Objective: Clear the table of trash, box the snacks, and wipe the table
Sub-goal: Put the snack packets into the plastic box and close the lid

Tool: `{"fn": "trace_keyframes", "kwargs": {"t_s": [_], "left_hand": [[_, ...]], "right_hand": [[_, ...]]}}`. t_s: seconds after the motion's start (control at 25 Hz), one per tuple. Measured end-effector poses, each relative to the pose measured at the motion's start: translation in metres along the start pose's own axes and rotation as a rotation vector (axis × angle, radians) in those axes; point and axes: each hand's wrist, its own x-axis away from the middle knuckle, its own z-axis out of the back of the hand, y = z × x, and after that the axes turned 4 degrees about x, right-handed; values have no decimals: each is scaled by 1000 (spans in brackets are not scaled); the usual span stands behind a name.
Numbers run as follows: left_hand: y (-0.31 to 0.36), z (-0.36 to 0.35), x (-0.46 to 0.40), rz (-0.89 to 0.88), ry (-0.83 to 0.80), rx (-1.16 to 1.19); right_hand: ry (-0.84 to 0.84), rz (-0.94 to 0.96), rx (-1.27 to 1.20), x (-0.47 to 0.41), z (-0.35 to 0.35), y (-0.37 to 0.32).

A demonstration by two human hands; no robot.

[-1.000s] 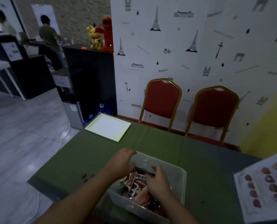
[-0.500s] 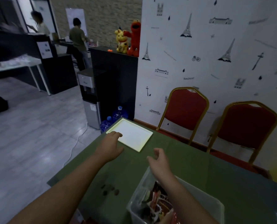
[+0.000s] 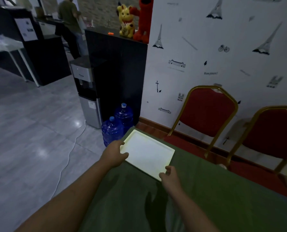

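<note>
**A:** what step is this? Right hand (image 3: 170, 179) is at the lid (image 3: 147, 154)'s 5 o'clock corner, fingers loosely curled at the edge, can't tell if it's actually gripping yet.

**B:** boxing the snacks I'd guess. Left hand (image 3: 115, 154) grips the 9 o'clock edge, thumb on top. Lid lies flat at the table (image 3: 223, 190)'s far corner. Next: lift it level with both hands.

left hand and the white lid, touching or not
Touching. The head view shows the left hand at the white lid's left edge, thumb lying on its rim.
</note>
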Motion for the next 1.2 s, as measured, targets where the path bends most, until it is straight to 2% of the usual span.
{"fn": "trace_keyframes", "kwargs": {"t_s": [0.16, 0.48, 0.8, 1.2], "left_hand": [[-22, -10, -46, 66, -102, -25], [-35, -42, -83, 160, -241, 8], [-37, -45, -98, 211, -240, -9], [-25, -44, -74, 359, -257, 183]], "right_hand": [[16, -112, 38, -38, -13, -2], [25, -224, 19, -65, -27, 3], [62, -234, -49, -71, -29, -1], [45, -230, -134, -48, -1, 5]]}}
